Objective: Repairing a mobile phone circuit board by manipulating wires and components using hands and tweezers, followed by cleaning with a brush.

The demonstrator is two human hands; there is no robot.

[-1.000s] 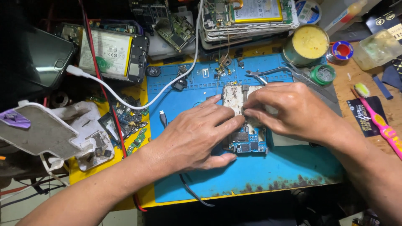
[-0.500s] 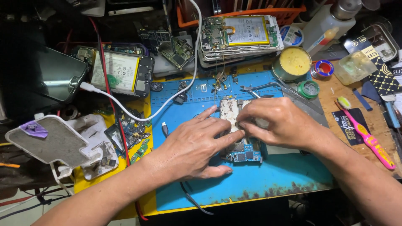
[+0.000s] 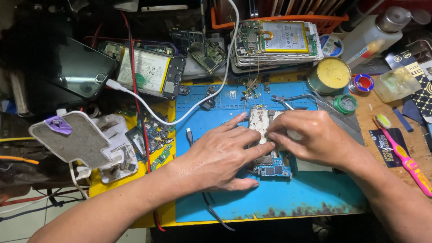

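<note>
A small phone circuit board (image 3: pixel 270 153), pale on top and blue at its near end, lies on the blue work mat (image 3: pixel 279 202). My left hand (image 3: pixel 220 155) lies flat over the board's left side, fingertips pressing its top. My right hand (image 3: pixel 310 137) comes from the right, its fingertips pinching the board's upper part where they meet my left fingers. Most of the board's middle is hidden under both hands.
Opened phones with batteries (image 3: pixel 148 72) and a stack of phone frames (image 3: pixel 279 42) lie at the back. A white cable (image 3: pixel 180 117) crosses the mat. A yellow paste tin (image 3: pixel 330 74), tweezers (image 3: pixel 292 99), a squeeze bottle (image 3: pixel 373 33) and a pink toothbrush (image 3: pixel 402 155) sit right. A white holder (image 3: pixel 78 141) stands left.
Both hands stay on the board with only slight finger shifts. The view has tilted, showing more of the back of the bench.
</note>
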